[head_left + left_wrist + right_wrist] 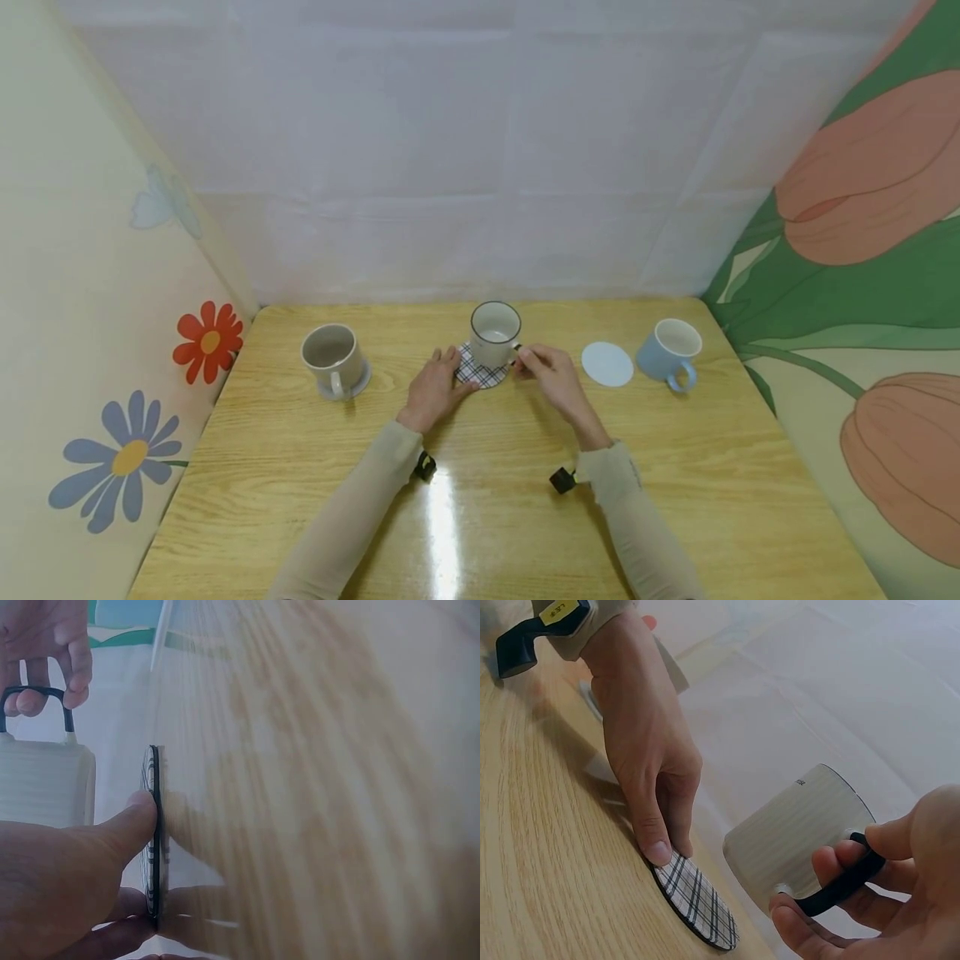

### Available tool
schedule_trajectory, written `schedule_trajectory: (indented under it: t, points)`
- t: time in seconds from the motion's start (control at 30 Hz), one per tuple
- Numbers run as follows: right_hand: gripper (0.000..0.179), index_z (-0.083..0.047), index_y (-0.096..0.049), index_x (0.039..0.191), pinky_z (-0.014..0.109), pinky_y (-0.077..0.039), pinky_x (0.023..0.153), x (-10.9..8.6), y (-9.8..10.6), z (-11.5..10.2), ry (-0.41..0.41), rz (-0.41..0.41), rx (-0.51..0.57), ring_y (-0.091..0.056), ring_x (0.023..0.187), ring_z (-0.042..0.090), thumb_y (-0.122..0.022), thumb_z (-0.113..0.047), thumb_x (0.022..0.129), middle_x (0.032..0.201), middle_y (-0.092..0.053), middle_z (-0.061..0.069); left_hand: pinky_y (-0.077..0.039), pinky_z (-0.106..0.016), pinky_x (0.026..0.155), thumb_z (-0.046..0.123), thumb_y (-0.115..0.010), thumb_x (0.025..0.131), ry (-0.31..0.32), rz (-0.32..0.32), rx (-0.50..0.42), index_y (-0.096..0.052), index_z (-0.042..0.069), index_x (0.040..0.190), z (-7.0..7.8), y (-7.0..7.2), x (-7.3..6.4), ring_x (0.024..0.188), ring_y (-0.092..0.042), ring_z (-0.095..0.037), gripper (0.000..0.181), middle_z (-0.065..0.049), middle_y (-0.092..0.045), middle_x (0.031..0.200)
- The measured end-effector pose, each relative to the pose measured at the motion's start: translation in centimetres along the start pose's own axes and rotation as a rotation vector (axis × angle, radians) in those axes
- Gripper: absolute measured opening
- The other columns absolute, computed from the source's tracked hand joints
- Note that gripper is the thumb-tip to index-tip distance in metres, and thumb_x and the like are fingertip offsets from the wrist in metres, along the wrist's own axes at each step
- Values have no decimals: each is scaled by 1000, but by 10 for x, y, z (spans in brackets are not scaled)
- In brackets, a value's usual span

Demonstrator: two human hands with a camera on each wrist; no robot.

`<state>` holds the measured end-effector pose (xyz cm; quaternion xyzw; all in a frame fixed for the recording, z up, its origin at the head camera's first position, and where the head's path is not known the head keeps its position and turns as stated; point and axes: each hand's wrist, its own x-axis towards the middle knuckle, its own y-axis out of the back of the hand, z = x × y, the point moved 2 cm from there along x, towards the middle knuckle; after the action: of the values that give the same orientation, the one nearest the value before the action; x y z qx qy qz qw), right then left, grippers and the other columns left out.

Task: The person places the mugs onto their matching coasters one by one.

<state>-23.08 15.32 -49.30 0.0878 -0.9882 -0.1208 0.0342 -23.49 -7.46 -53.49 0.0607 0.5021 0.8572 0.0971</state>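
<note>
A white mug (489, 350) with a black rim and black handle is in the middle of the head view. My right hand (557, 383) grips its handle (844, 889). In the right wrist view the mug is tilted in the frame, its base apart from the round plaid coaster (701, 900). That coaster lies on the table under the mug, and my left hand (435, 387) holds it by the edge between thumb and fingers. The left wrist view shows the left thumb (135, 821) against the coaster's upper face.
At the left, a grey-white mug (332, 358) stands on a grey coaster (364, 379). To the right lies a pale round coaster (607, 364), with a blue mug (667, 354) beside it on the wooden table (495, 517). A white cloth wall (450, 167) rises behind.
</note>
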Motion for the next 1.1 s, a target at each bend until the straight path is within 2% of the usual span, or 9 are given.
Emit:
schedule_trajectory:
  t: [0.77, 1.1]
  points:
    - [38, 20, -66, 109, 61, -60, 98, 1, -8, 5, 13, -20, 25, -73, 100, 42, -54, -16, 113, 109, -69, 38, -44, -67, 117, 45, -76, 98, 9, 0, -10, -48, 3, 159, -3, -2, 1, 156, -36, -48, 79, -21, -41, 168]
    - [38, 19, -66, 109, 61, -59, 100, 0, -11, 5, 9, -26, 24, -69, 107, 52, -52, -16, 114, 111, -68, 39, -44, -67, 117, 45, -75, 98, 14, -10, -14, -46, 4, 160, -2, -2, 1, 157, -35, -48, 80, -21, -40, 168]
